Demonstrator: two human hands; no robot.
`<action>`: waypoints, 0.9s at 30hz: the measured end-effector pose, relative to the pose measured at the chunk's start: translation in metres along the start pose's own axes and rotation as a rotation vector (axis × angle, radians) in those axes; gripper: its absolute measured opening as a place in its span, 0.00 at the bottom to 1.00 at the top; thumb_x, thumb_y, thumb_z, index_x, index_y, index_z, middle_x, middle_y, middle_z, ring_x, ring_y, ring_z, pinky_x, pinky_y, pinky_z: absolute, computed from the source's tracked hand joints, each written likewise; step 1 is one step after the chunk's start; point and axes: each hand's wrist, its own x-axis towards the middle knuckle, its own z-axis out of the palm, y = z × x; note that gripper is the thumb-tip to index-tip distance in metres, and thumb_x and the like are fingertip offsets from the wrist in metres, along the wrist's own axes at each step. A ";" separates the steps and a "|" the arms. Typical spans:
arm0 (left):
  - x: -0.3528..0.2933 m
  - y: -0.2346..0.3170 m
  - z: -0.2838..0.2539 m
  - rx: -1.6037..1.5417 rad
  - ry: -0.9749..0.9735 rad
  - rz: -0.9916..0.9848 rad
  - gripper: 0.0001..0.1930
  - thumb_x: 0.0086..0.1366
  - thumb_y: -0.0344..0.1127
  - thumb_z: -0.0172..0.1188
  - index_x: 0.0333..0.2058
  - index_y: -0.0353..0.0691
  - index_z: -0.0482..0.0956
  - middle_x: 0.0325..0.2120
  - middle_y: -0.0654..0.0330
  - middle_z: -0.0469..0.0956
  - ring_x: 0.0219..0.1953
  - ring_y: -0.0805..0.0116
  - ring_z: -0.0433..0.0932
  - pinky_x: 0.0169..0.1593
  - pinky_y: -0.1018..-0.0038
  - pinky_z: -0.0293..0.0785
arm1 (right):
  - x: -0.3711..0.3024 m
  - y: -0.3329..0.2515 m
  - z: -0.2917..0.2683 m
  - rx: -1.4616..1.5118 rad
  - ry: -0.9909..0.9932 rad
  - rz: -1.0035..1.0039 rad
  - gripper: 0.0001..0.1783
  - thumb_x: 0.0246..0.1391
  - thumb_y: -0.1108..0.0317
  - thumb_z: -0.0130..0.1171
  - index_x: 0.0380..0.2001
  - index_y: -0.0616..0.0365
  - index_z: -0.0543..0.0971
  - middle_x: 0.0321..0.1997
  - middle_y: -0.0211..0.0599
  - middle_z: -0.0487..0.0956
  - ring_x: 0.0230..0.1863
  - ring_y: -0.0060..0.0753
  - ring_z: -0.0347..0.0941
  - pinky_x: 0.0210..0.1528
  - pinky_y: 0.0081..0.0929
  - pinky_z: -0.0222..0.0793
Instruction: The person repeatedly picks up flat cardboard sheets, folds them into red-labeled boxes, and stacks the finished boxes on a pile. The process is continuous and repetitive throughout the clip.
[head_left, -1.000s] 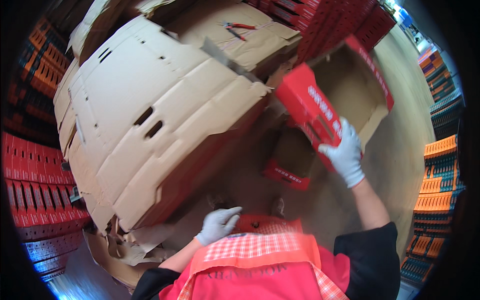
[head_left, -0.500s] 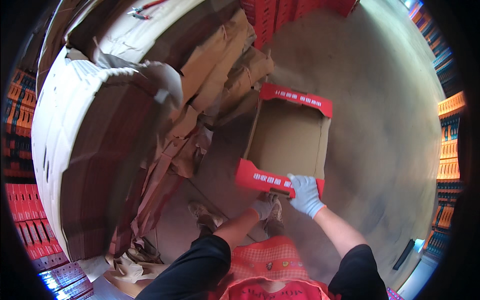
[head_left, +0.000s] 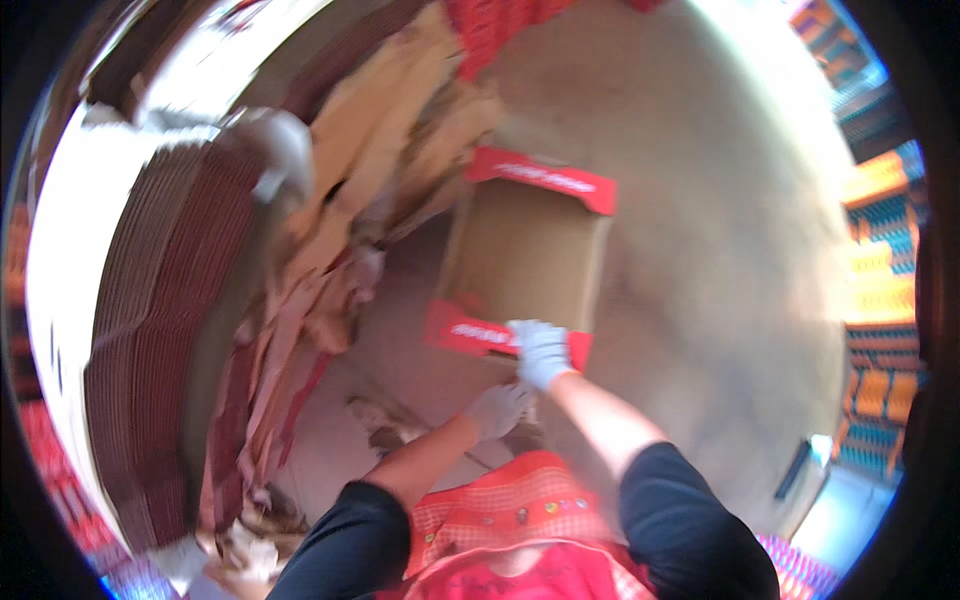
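Observation:
A shallow open cardboard box [head_left: 528,245], brown inside with red end panels carrying white print, is held out in front of me. My right hand [head_left: 542,352], in a light grey glove, is closed over the near red panel toward its right end. Just below that panel's edge is my left hand [head_left: 498,410], also gloved. Its fingers are blurred and partly hidden, so I cannot make out whether it touches the box.
Tall stacks of flat cardboard [head_left: 145,350] stand on the left, with torn brown paper [head_left: 375,110] along their side. Red boxes [head_left: 500,25] sit at the far end. Orange and teal stacks [head_left: 880,300] line the right, near a dark bar [head_left: 793,470] on the concrete floor [head_left: 720,270].
The whole view has shifted, so the box and stacks appear farther left. My right hand keeps its hold on the box; my left hand now shows a little apart from the panel.

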 end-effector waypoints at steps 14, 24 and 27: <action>-0.483 0.135 -0.239 0.125 1.751 -0.534 0.35 0.70 0.54 0.50 0.63 0.27 0.64 0.62 0.46 0.67 0.66 0.48 0.62 0.69 0.54 0.58 | -0.056 -0.303 -0.354 0.950 0.942 -1.069 0.10 0.54 0.72 0.62 0.40 0.61 0.80 0.38 0.38 0.80 0.39 0.42 0.78 0.41 0.34 0.73; -0.696 -0.039 -0.209 -0.879 1.578 -0.745 0.26 0.67 0.45 0.59 0.57 0.33 0.71 0.53 0.57 0.74 0.54 0.68 0.71 0.61 0.71 0.65 | 0.072 -0.499 -0.426 0.226 0.487 -0.411 0.48 0.50 0.40 0.60 0.66 0.61 0.62 0.72 0.55 0.58 0.73 0.54 0.52 0.72 0.51 0.47; -0.706 -0.059 -0.226 -1.101 1.805 -0.851 0.30 0.66 0.48 0.59 0.59 0.32 0.69 0.54 0.55 0.74 0.56 0.64 0.71 0.62 0.69 0.64 | 0.093 -0.519 -0.424 0.066 0.310 -0.411 0.48 0.50 0.40 0.59 0.66 0.59 0.62 0.73 0.54 0.57 0.74 0.53 0.51 0.73 0.51 0.45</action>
